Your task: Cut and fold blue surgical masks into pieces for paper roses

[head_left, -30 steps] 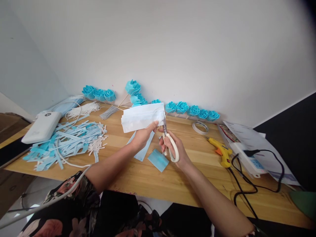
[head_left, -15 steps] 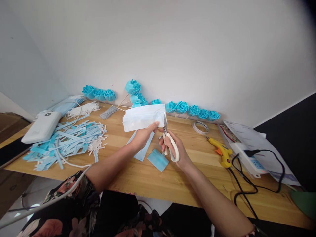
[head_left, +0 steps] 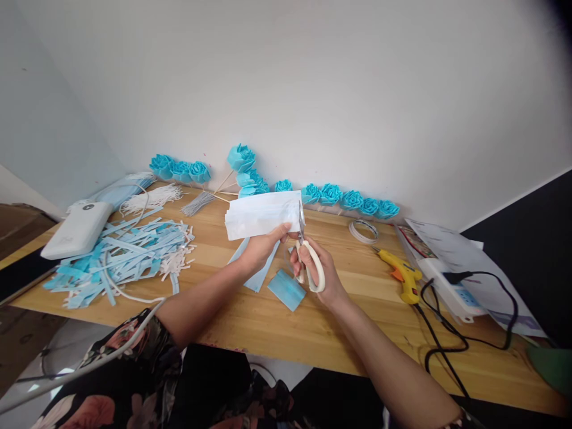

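My left hand (head_left: 264, 245) pinches a white, pale-blue face mask (head_left: 259, 214), which looks layered at its left end, above the table. My right hand (head_left: 320, 268) grips cream-handled scissors (head_left: 316, 267) by the loops. Their blades stand at the right edge of the mask, close to my left fingertips. Below my hands lie a blue cut rectangle (head_left: 286, 290) of mask fabric and a longer pale-blue piece (head_left: 261, 271), partly covered by my left hand.
To the left lie a heap of blue strips (head_left: 129, 253), a white power bank (head_left: 78, 229) and wires (head_left: 198, 203). Blue fabric flowers (head_left: 330, 193) line the wall. A tape roll (head_left: 363, 230), yellow glue gun (head_left: 404, 277) and corded power strip (head_left: 456, 292) are on the right.
The mask and both hands have shifted very slightly right in the picture, along with the whole view. The scissors stay at the mask's right edge.
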The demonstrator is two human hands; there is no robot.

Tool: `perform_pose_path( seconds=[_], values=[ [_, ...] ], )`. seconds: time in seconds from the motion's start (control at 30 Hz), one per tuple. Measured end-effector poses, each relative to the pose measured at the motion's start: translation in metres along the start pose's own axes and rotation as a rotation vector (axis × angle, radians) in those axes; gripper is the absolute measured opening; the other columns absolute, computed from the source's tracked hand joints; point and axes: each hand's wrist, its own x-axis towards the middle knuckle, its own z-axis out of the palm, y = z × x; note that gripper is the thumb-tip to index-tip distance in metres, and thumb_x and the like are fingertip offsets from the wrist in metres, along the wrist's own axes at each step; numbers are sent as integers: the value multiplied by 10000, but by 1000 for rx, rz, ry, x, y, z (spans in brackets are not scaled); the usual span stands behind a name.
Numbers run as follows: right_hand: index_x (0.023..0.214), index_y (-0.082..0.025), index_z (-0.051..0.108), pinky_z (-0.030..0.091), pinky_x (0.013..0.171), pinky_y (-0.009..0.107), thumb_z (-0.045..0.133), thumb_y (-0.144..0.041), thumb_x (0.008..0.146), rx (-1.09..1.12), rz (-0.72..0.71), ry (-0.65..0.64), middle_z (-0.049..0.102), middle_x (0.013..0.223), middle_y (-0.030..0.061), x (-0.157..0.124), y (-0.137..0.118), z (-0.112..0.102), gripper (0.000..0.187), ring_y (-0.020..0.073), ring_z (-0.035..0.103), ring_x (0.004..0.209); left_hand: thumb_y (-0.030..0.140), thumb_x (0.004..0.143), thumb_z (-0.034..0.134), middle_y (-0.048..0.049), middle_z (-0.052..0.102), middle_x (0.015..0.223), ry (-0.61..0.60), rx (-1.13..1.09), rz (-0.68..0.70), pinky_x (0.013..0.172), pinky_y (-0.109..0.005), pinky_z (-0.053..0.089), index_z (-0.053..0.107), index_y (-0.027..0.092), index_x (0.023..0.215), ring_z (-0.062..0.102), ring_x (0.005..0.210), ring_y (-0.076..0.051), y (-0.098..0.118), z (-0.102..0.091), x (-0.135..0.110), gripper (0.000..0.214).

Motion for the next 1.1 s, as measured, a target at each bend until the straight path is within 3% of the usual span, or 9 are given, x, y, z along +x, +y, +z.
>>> perform_pose_path(
  seconds=[0.4, 0.67, 0.83, 1.1],
  values=[
    [1133, -206, 624, 350, 395, 211, 616, -587, 845, 19, 1, 13, 540, 669, -30, -1, 0, 2, 478, 83, 455, 462, 467, 829, 606, -29, 630, 739, -8, -10, 13, 831, -317, 433, 533, 206, 590, 572, 762, -176, -2, 0, 0, 361],
    [961, -201, 617, 338, 385, 207, 622, -568, 844, 9, 9, 25, 531, 651, -37, -2, -1, 3, 385, 73, 446, 443, 463, 821, 601, -30, 629, 723, -8, -9, 16, 833, -319, 421, 504, 211, 558, 562, 761, -177, 3, 1, 0, 377],
    [1069, -214, 595, 387, 444, 228, 622, -615, 821, -16, -11, 1, 566, 702, -24, -1, -5, 1, 472, 94, 486, 500, 484, 771, 649, -32, 609, 720, 44, 25, -16, 819, -328, 424, 489, 213, 547, 543, 765, -185, 5, -1, 1, 386],
    [855, -205, 562, 402, 484, 239, 633, -637, 797, -45, -53, 12, 570, 711, -18, 2, -7, -1, 442, 92, 499, 524, 524, 728, 678, -5, 527, 666, 13, 38, -42, 782, -315, 418, 477, 205, 544, 488, 696, -157, 1, -1, -1, 420]
  ],
)
